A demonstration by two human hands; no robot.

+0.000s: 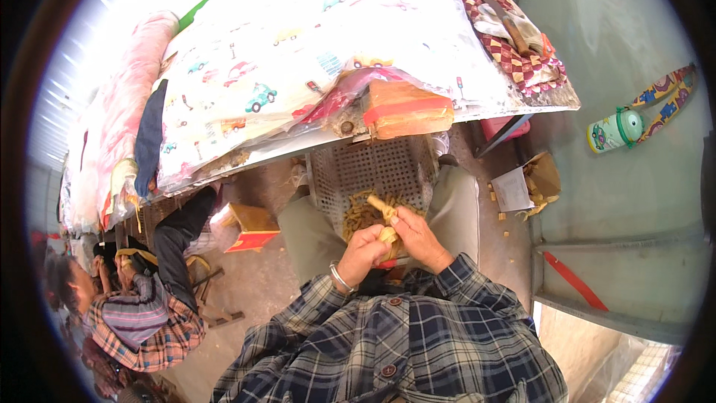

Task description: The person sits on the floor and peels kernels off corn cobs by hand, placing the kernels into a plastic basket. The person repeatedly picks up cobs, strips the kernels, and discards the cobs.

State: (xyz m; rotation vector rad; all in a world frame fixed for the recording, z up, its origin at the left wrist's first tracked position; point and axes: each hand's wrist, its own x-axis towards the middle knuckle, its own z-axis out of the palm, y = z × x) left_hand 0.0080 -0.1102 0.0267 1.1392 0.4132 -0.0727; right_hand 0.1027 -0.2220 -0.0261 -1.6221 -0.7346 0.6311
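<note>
Both hands are close together over a grey perforated plastic crate (369, 165) between my knees. My left hand (362, 254), with a bangle at the wrist, grips a crumpled part of a pale yellow strip (387, 234). My right hand (423, 242) pinches a rolled yellow length (379, 203) whose end points up and left over the crate. I cannot tell whether both parts belong to one piece. Many short, twisted yellow-brown pieces (355, 215) lie inside the crate below my hands.
A table (268, 154) with a car-printed cover stands ahead, a taped orange-brown block (411, 109) at its edge. A wooden-handled knife (509, 28) lies on checked cloth. Cardboard boxes (251, 224) (542, 179) flank me. Another person (134, 319) sits at left; a strapped bottle (615, 130) is at right.
</note>
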